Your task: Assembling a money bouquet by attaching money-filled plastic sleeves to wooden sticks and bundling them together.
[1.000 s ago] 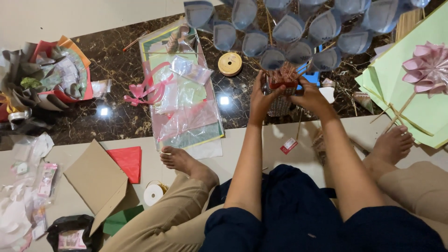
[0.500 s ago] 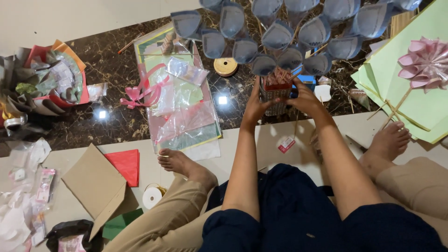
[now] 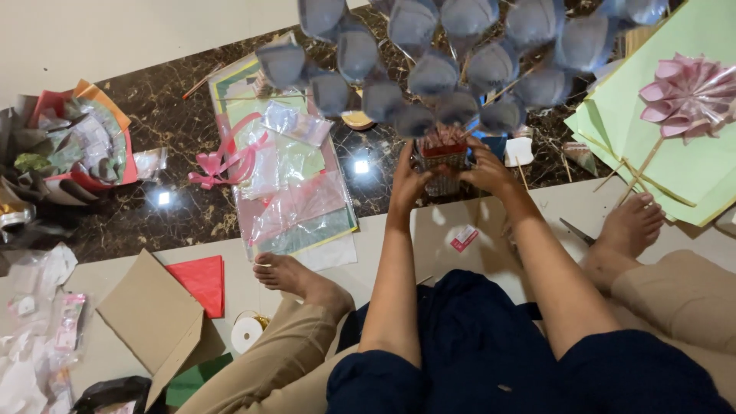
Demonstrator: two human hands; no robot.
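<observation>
Both hands are gripping a small clear container [image 3: 441,165] of red sticks on the dark marble floor [image 3: 165,203], left hand [image 3: 409,180] curled around its left side, right hand [image 3: 484,170] clasping its right side. Sticks topped with blue-grey paper cups [image 3: 433,73] are rising from it, so the bouquet seems to be getting steadied; adding another stem would call for freeing one hand. Going rightward from the pile of paper scraps [image 3: 73,146], a pink ribbon [image 3: 226,157] is lying on plastic sleeves [image 3: 295,195], and a pink paper flower [image 3: 686,92] is resting on green paper sheets [image 3: 675,165].
</observation>
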